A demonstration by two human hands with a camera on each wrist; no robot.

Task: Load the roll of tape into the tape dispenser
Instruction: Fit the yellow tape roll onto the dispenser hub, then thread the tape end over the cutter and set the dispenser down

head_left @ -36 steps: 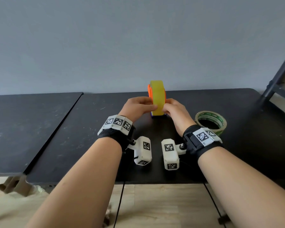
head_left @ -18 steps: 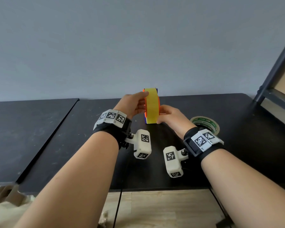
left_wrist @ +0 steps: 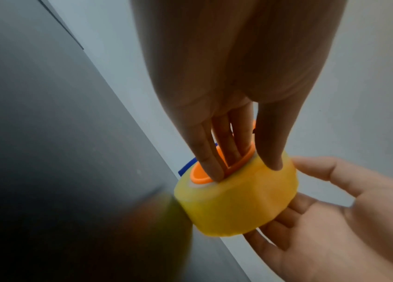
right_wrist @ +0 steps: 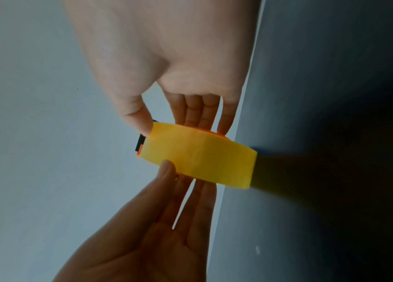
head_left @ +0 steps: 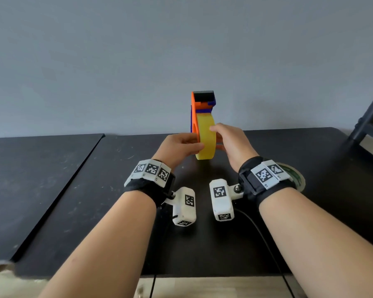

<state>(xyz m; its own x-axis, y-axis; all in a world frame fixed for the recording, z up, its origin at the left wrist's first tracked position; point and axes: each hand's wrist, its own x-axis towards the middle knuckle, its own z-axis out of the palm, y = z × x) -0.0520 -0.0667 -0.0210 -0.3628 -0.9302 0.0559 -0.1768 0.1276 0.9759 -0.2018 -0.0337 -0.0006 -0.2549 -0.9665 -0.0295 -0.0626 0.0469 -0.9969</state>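
Observation:
The yellow roll of tape [head_left: 205,138] sits on the orange hub [left_wrist: 217,167] of the orange and blue tape dispenser [head_left: 202,102], held upright just above the black table [head_left: 95,190], cutter end on top. My left hand [head_left: 195,145] pinches the roll: the left wrist view shows its fingers [left_wrist: 214,152] inside the hub and the thumb on the roll's outer face. My right hand [head_left: 216,136] grips from the other side, thumb [right_wrist: 142,122] on the roll's rim and fingers behind the orange side plate.
A green-printed tape roll [head_left: 297,179] lies flat on the table, partly hidden by my right wrist. A second dark tabletop [head_left: 30,179] adjoins on the left. A black frame leg [head_left: 370,117] slants at the far right. A grey wall is close behind.
Both hands have lifted the roll and dispenser off the table. The cutter end now shows above the roll. My left fingers have moved into the hub.

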